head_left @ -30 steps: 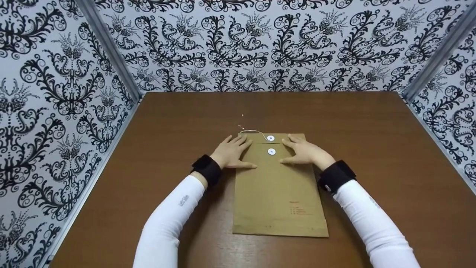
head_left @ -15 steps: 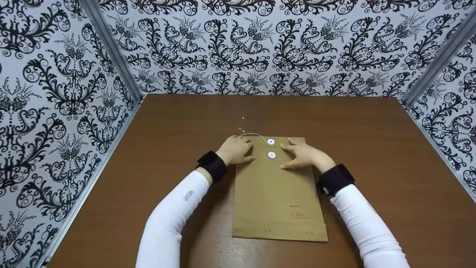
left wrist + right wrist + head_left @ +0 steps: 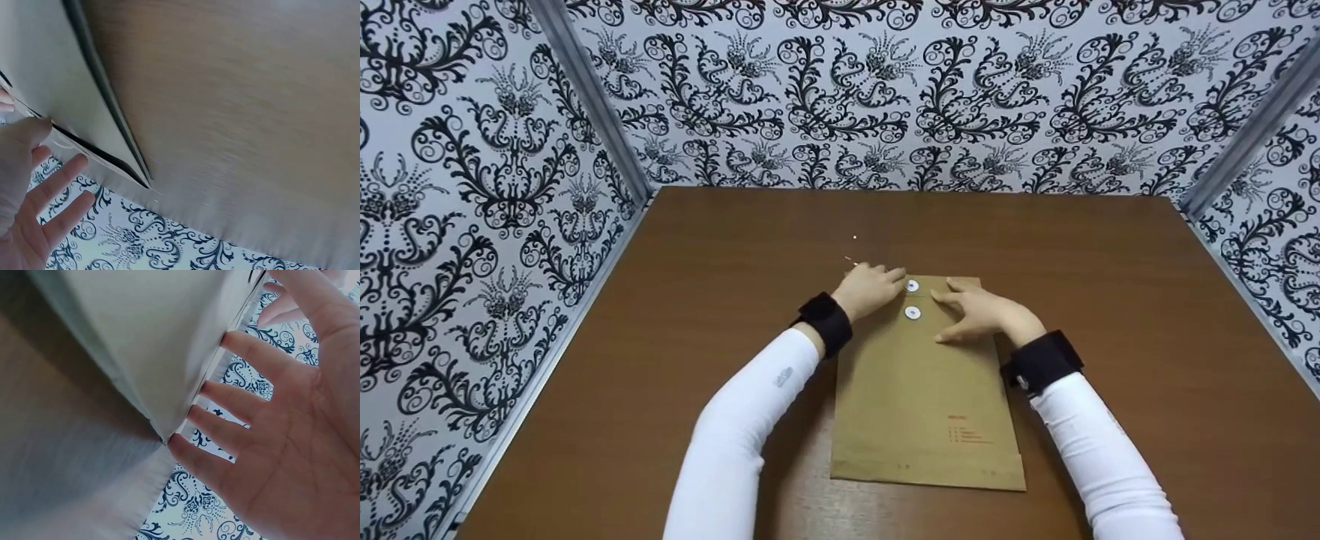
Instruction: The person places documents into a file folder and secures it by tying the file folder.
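A brown string-tie envelope lies flat on the table, flap end away from me. Its upper white disc is on the flap, the lower disc just below. My left hand is over the flap's left part, fingers reaching beside the upper disc; it covers most of the string. In the left wrist view its thumb touches the flap edge and other fingers stay spread. The right hand rests on the flap's right side, and its straight fingertips touch the flap edge in the right wrist view.
The brown wooden table extends around the envelope. A patterned wall stands behind it, with further patterned walls at left and right. Small bright specks show on the table beyond the left hand.
My left hand has moved right across the flap, from the envelope's left edge toward the upper disc, now covering the string. The right hand stays nearly in place.
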The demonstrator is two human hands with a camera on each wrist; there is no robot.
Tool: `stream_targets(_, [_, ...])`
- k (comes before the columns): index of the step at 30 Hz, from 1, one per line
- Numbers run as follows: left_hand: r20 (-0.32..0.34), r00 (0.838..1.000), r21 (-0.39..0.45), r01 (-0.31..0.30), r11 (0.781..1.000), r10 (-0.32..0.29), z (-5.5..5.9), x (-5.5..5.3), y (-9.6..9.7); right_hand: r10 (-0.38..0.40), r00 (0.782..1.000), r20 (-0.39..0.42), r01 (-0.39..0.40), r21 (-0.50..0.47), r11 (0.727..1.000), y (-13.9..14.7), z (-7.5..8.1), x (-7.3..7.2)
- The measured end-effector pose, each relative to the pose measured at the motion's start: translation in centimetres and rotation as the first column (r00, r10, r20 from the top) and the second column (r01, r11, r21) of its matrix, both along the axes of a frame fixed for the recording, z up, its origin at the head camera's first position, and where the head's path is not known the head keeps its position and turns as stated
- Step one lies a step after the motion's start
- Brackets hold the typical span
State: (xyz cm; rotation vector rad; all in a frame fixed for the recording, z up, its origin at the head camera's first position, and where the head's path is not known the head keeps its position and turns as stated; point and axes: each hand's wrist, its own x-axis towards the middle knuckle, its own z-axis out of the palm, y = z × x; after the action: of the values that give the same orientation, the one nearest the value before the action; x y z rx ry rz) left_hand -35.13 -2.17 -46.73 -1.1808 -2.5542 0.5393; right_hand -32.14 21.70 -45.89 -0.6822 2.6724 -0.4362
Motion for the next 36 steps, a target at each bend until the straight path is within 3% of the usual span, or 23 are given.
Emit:
stream_targets(3, [-0.014,1.000,-0.053,-0.007,0.999,0.007,0.0,-0.5,0.8,-0.005,1.000,0.014,0.005,-0.004,1.000,0.0,0.2,-0.1])
stream_targets(10, [0.051,0.999,-0.029,-0.008,1.000,0.010,0.3,-1.2,1.5,-0.035,0.999,0.039,0.035,-0.005,0.999,0.2,0.3,-0.1])
stream_targets(18, [-0.107,0.993,-0.004,0.050,0.999,-0.050,-0.7,-1.7,1.0,-0.032,0.999,0.031,0.033,-0.029,0.999,0.2,0.0,0.0])
stream_targets(24, [-0.130,0.986,0.012,0.105,0.994,-0.103,-1.3,-2.3,0.7,-0.035,0.999,0.037,0.036,-0.033,0.999,0.3,-0.2,0.2])
stream_targets(32, [-0.248,0.953,0.005,0.182,0.983,-0.175,-1.6,-2.6,0.3,-0.029,0.999,0.037,0.030,-0.035,0.999,0.3,-0.1,0.2])
stream_targets(36, [-0.259,0.945,-0.005,0.207,0.978,-0.201,-1.7,-2.5,0.2,-0.026,0.999,0.040,0.027,-0.023,0.999,0.4,-0.1,0.0])
